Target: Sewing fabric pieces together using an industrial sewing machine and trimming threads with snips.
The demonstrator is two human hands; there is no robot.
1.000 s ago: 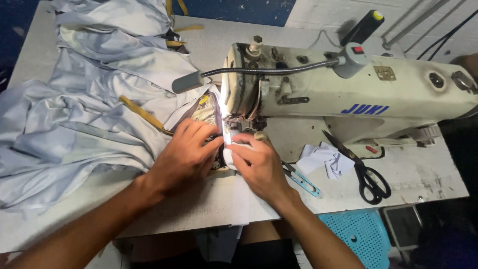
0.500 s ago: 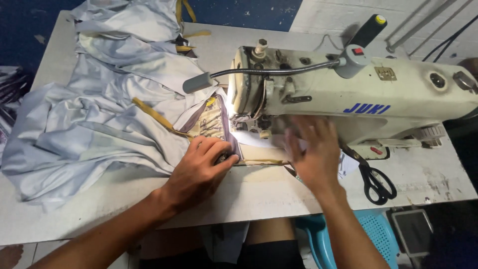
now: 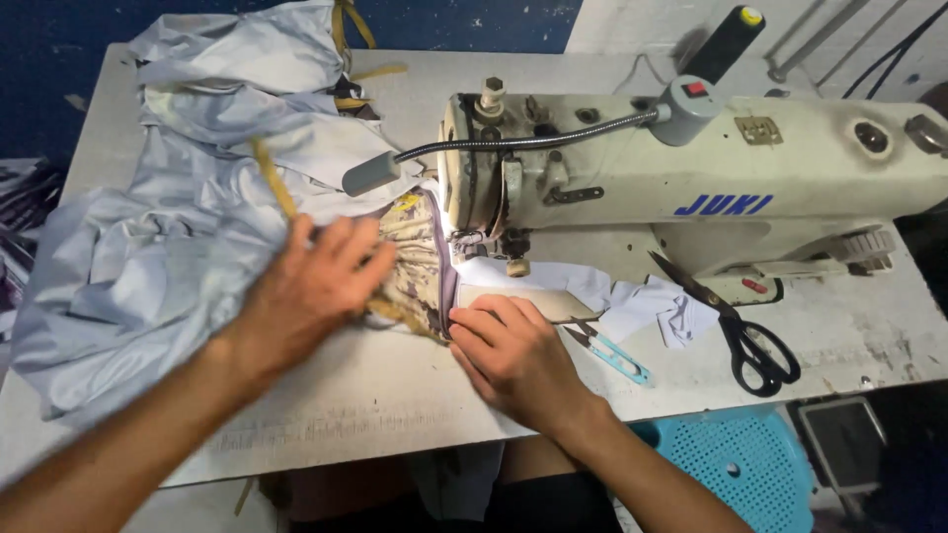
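A cream sewing machine (image 3: 711, 163) stands on a worn white table (image 3: 395, 395). A patterned yellow-brown fabric piece (image 3: 420, 262) with a grey edge lies under the needle area, lit by the machine's lamp (image 3: 373, 176). My left hand (image 3: 311, 286), blurred, lies spread on the fabric just left of the needle, fingers apart. My right hand (image 3: 509, 350) rests flat on the table with its fingertips on the fabric's front edge. A large heap of pale blue-grey cloth (image 3: 188, 207) covers the table's left side.
Black scissors (image 3: 746, 336) lie at the right by the machine base. Small blue thread snips (image 3: 617, 353) sit beside my right hand. White cloth scraps (image 3: 642, 301) lie under the machine arm. A teal perforated stool (image 3: 736, 464) shows below the table edge.
My right hand came back from the right side to the fabric's front edge. My left hand shifted left and up over the fabric. The view moved closer.
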